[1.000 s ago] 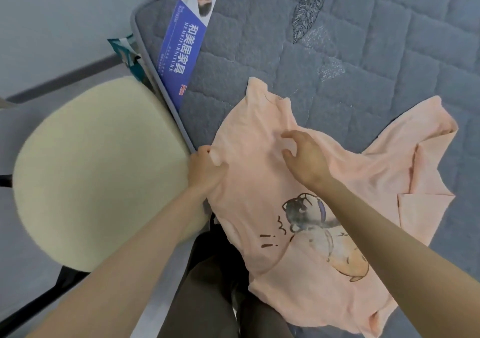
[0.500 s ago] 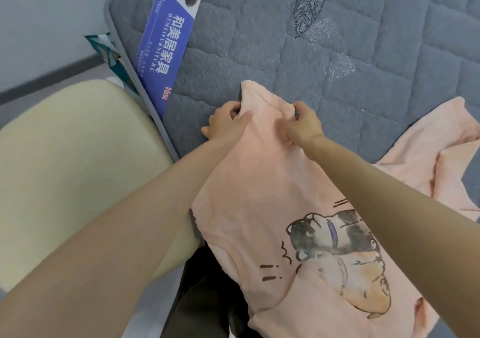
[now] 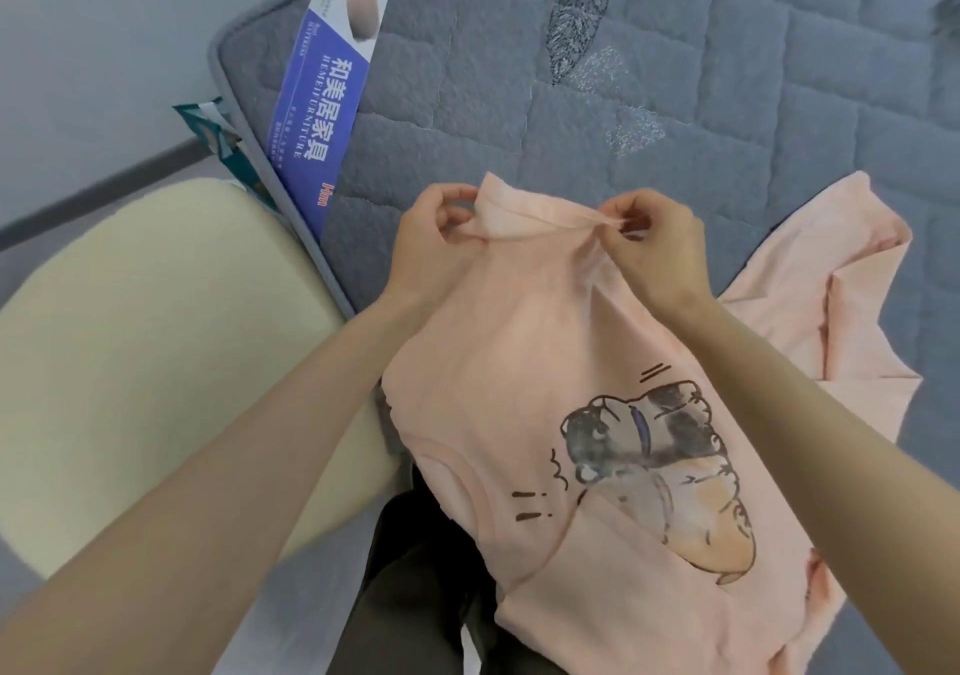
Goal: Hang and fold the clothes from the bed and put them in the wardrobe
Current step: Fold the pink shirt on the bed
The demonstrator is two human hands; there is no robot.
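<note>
The lower part of the shirt (image 3: 519,352) is cut off by the bottom edge, its right side is covered by the right forearm (image 3: 831,440), and the fingertips of the left hand (image 3: 431,243) are hidden behind the pinched fold of fabric. The mattress (image 3: 727,103) is cropped at the top and right edges, and the fine print on its blue label (image 3: 317,118) is too small to be read, the label's upper end being cut off. The cream cushion (image 3: 145,336) is cropped at the left edge, and a teal packet (image 3: 218,134) is mostly hidden behind the mattress corner.
</note>
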